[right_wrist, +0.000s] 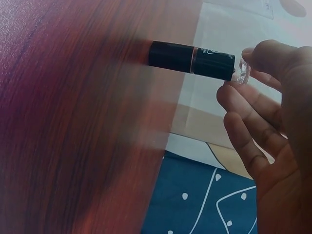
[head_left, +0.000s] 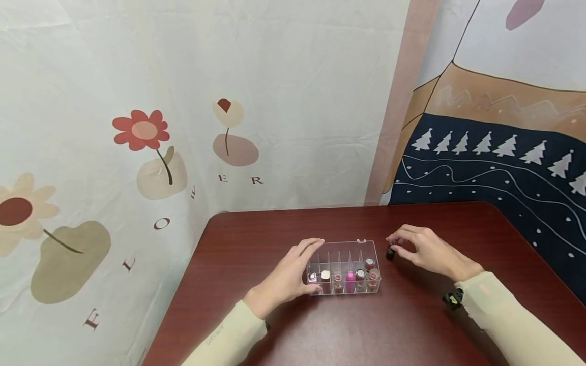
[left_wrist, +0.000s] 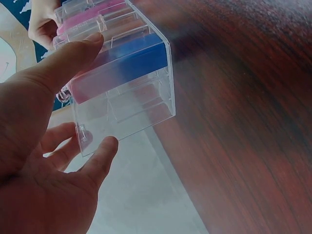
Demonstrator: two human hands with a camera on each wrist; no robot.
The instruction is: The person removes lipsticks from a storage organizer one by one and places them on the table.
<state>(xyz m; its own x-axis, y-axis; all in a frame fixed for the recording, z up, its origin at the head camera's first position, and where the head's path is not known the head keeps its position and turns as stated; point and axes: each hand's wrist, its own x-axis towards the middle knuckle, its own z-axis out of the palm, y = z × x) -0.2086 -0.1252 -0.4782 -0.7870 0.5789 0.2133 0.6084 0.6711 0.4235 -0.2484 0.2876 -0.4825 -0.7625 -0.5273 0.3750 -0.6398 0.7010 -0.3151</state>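
Observation:
A clear plastic lipstick organizer (head_left: 329,259) with divided compartments rests on the table, several lipsticks in its front row and one behind at the right. My left hand (head_left: 286,274) grips the organizer's left end, thumb at the front and fingers toward the back; the left wrist view shows the thumb over its edge beside a blue-and-pink lipstick (left_wrist: 124,66). To the right of the organizer, a black lipstick tube (right_wrist: 191,59) stands upright on the table. Its clear faceted top (right_wrist: 244,71) is pinched between thumb and fingers of my right hand (head_left: 428,249).
The dark red wooden table (head_left: 256,234) meets hanging cloths at its far edge. One cloth is pale with printed flowers (head_left: 144,130); another, at the right, shows white trees on dark blue (head_left: 480,168). A dark wrist device (head_left: 453,299) sits at the right sleeve.

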